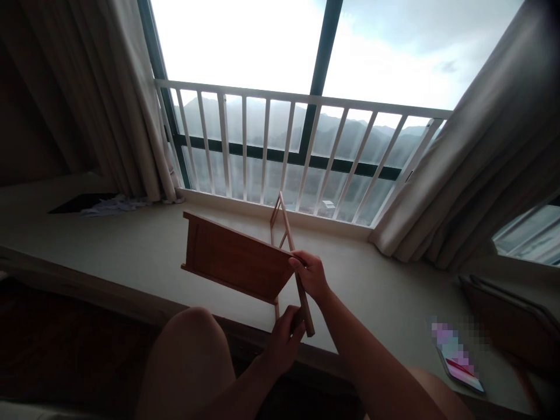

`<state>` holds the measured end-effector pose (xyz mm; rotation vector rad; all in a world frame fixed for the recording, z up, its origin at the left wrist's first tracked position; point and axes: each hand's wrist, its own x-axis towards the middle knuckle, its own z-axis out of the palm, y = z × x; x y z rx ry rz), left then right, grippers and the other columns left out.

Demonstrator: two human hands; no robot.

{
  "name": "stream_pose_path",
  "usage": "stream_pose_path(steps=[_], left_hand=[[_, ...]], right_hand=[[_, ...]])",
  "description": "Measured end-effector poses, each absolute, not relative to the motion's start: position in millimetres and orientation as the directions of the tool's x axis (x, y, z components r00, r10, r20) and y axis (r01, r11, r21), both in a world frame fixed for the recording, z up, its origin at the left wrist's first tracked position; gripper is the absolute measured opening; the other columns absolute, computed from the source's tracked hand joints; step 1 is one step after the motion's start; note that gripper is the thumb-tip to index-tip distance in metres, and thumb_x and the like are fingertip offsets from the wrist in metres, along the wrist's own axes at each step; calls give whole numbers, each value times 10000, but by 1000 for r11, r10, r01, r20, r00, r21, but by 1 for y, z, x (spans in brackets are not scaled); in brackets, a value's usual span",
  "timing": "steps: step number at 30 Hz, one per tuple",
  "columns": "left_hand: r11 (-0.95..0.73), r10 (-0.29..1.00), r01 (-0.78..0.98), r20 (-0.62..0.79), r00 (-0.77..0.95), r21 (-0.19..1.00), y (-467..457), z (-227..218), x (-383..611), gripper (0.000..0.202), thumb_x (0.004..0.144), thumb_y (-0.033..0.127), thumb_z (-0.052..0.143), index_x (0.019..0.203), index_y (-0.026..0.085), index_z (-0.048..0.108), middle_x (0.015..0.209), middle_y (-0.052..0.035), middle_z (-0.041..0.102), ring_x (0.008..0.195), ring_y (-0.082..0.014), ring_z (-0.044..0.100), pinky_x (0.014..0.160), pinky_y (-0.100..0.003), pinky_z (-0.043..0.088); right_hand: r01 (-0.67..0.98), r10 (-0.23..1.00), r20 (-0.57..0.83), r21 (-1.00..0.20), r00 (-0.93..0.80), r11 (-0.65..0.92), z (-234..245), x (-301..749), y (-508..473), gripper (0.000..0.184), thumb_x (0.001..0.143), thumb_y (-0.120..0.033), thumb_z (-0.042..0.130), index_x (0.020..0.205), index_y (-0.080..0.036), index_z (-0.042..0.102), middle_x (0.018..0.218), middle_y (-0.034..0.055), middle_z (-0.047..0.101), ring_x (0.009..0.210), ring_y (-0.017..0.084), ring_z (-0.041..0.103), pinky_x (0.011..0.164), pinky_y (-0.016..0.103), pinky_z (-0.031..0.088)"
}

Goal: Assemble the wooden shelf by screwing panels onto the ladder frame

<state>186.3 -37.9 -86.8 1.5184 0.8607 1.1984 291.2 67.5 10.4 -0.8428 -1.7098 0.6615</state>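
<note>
A small wooden stand (236, 256) with a flat reddish-brown panel and a slim frame of bars (286, 224) at its right end is held tilted over the ledge. My right hand (311, 273) grips it where the panel's right corner meets a long bar, thumb on the near side. Lower down, my left hand (286, 341) is closed round the frame near the bar's bottom end. The left fingertips are partly hidden behind the wood. I cannot tell whether the stand's lower parts touch the ledge.
The pale ledge (131, 251) runs below a window with a white railing (266, 146). Curtains (131, 105) hang at both sides. A phone (459, 364) and dark flat panels (516, 315) lie to the right. Crumpled white material (114, 205) is at the left. My knee (188, 350) is near the edge.
</note>
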Motion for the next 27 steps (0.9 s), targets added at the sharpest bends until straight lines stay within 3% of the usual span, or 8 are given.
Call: stream_pose_path(steps=[3, 7, 13, 22, 27], left_hand=[[-260, 927, -59, 266, 266, 964, -39, -87, 185, 191, 930, 356, 415, 936, 173, 470, 731, 23, 389, 681, -111, 365, 655, -247, 323], [-246, 931, -73, 257, 258, 966, -39, -89, 184, 229, 929, 385, 414, 955, 168, 482, 753, 13, 411, 690, -113, 370, 655, -247, 328], [-237, 942, -85, 250, 225, 968, -40, -90, 183, 216, 934, 372, 403, 942, 169, 476, 746, 16, 392, 691, -113, 374, 654, -244, 333], [-161, 954, -107, 183, 239, 981, -45, -79, 179, 156, 916, 311, 459, 993, 176, 473, 805, -2, 448, 731, -115, 442, 629, -223, 373], [-166, 960, -73, 178, 215, 983, -47, -73, 172, 216, 886, 263, 510, 1081, 172, 499, 990, -62, 548, 886, -153, 533, 783, -262, 432]], right_hand=[[224, 780, 580, -749, -237, 624, 11, 291, 74, 214, 863, -356, 593, 834, -162, 680, 598, -23, 517, 558, 117, 451, 546, 241, 364], [214, 747, 590, -722, -306, 658, 11, 289, 81, 211, 860, -357, 602, 843, -162, 680, 635, -13, 550, 578, 119, 470, 566, 245, 371], [224, 768, 572, -740, -289, 635, 4, 284, 82, 224, 864, -374, 595, 845, -166, 676, 606, -16, 522, 553, 119, 450, 542, 247, 360], [240, 744, 559, -716, -365, 656, 6, 282, 83, 211, 871, -369, 591, 850, -178, 678, 683, 9, 589, 618, 142, 515, 610, 266, 401], [278, 709, 545, -669, -447, 689, 12, 281, 84, 208, 884, -357, 575, 862, -184, 688, 726, 25, 616, 682, 158, 544, 675, 283, 418]])
